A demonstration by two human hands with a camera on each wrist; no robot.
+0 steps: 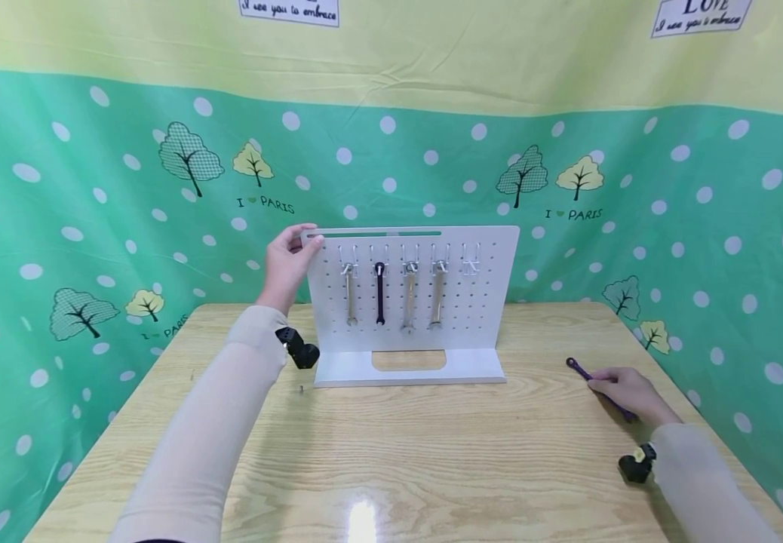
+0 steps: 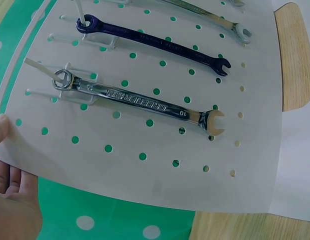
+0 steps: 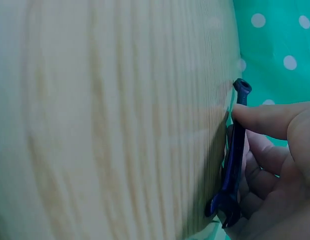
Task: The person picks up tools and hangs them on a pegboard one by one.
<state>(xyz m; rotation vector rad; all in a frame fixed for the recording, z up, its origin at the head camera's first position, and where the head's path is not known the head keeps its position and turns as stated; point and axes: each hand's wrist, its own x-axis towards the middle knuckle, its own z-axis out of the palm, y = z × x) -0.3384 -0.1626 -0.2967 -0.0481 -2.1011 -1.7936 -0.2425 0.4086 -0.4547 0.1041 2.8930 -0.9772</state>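
My left hand [image 1: 287,264] holds the upper left corner of a white pegboard [image 1: 401,339], thumb on the front face and fingers behind. On its hooks hang several combination wrenches: a silver wrench [image 2: 139,101] nearest that hand, then a dark wrench [image 2: 160,44], then more silver ones, including one [image 1: 437,296] farther right. The rightmost hook [image 1: 471,265] bears nothing. Over at the table's right side, my right hand [image 1: 625,392] pinches a dark purple combination wrench [image 3: 236,155] between thumb and fingers. Its ring end points away from me, and its open end lies near the palm.
The pegboard stands on its own base on a wooden table [image 1: 432,460]. A small object [image 1: 301,389] lies by the base's left front corner; its kind is too small to tell. Behind the table hangs a green and yellow cloth [image 1: 391,151] with dots and trees.
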